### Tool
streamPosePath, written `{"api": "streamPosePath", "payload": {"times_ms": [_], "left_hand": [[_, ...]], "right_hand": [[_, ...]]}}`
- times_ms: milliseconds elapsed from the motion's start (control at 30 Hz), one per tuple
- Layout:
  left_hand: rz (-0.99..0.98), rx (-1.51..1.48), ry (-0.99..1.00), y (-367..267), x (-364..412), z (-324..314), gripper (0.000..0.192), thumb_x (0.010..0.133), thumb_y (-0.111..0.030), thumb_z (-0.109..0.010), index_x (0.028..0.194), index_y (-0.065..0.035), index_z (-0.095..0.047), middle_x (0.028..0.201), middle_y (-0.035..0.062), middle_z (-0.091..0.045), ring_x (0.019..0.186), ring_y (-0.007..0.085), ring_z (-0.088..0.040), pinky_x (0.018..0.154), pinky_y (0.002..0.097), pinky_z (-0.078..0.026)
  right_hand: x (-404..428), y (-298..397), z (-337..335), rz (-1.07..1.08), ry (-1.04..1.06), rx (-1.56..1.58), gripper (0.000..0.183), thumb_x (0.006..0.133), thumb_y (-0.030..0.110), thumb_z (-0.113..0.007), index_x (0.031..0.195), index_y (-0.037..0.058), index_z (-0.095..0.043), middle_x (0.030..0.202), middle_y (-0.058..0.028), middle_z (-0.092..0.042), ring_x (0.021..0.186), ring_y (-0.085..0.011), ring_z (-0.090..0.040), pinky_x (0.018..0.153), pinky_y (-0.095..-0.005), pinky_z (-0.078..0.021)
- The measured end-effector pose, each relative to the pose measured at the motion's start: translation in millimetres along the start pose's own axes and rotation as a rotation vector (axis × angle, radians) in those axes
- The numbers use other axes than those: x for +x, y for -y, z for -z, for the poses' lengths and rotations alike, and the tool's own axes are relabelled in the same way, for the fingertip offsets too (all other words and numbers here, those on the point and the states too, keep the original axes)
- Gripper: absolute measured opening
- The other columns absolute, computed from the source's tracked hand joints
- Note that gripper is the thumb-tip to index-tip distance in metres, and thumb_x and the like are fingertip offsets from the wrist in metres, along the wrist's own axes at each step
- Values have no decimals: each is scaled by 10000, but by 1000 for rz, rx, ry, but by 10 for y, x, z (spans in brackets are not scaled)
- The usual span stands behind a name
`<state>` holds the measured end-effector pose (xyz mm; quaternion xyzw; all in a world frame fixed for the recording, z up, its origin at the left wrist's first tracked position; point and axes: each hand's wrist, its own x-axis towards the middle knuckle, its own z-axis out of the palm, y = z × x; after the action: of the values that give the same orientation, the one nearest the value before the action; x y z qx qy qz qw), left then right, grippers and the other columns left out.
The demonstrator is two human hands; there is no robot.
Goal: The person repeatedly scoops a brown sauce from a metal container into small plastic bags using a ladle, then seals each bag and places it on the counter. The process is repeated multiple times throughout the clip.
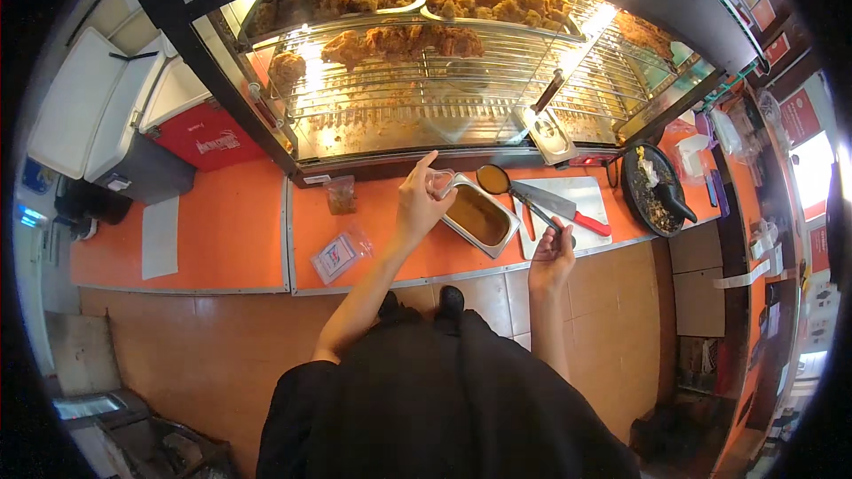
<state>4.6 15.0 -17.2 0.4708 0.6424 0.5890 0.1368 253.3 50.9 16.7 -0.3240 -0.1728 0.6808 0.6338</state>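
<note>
My left hand (pixel 419 203) holds a small clear plastic cup (pixel 440 181) by its side, above the far left rim of a steel pan. Brown sauce (pixel 478 213) covers the bottom of that steel pan (pixel 504 250). In my right hand (pixel 554 256) is the dark handle of a ladle (pixel 492 179); its bowl is full of brown sauce and sits beyond the pan's far right corner. Beneath the ladle's handle, a knife (pixel 556 201) with a red handle lies on a white cutting board (pixel 592 193).
A lit glass display case (pixel 399 120) of fried chicken (pixel 406 40) stands behind the orange counter (pixel 226 233). To the right is a black mortar (pixel 632 203) with a pestle (pixel 675 203) and food scraps. Plastic bags (pixel 339 256) lie left of the pan. A lidded steel container (pixel 551 136) rests at the case's edge.
</note>
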Motion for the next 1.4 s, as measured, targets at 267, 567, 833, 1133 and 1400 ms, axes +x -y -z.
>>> {"api": "streamPosePath", "payload": {"times_ms": [267,567,833,1133,1400], "left_hand": [[16,5,8,11,2,15,751,736,-99,-842,1406,-70,-506,906,87,-648,681,164,-703,599,291,-572],[19,4,17,36,6,-6,751,738,-83,-821,1412,-70,-490,921,89,-676,643,146,-670,623,299,-564],[7,-121,171,-74,9,-234,866,722,-102,-848,1477,-123,-425,941,80,-679,703,132,-710,610,281,-576],[-5,-177,190,-238,12,-380,956,709,-123,-865,1523,-138,-365,999,103,-643,621,130,-683,612,272,-563],[-46,-160,159,-234,23,-406,981,702,-125,-875,1532,-134,-352,999,119,-643,621,133,-677,578,280,-558]], "right_hand": [[76,-215,393,-34,-16,-53,369,1046,292,-547,1128,-60,-623,825,-46,-666,691,-64,-614,606,-156,-512],[99,-180,316,-24,-16,-47,341,1044,275,-552,1090,-54,-627,891,-48,-669,765,-65,-627,672,-166,-530],[7,147,-236,93,41,-86,346,1038,268,-564,1094,-65,-639,815,-26,-637,685,-47,-576,593,-161,-473],[-119,277,-420,187,50,-177,347,1038,264,-569,1077,-72,-644,859,-19,-626,737,-34,-560,605,-157,-455],[-129,333,-416,254,77,-250,358,1040,276,-566,1077,-72,-644,845,-35,-615,714,-58,-550,596,-164,-429]]}}
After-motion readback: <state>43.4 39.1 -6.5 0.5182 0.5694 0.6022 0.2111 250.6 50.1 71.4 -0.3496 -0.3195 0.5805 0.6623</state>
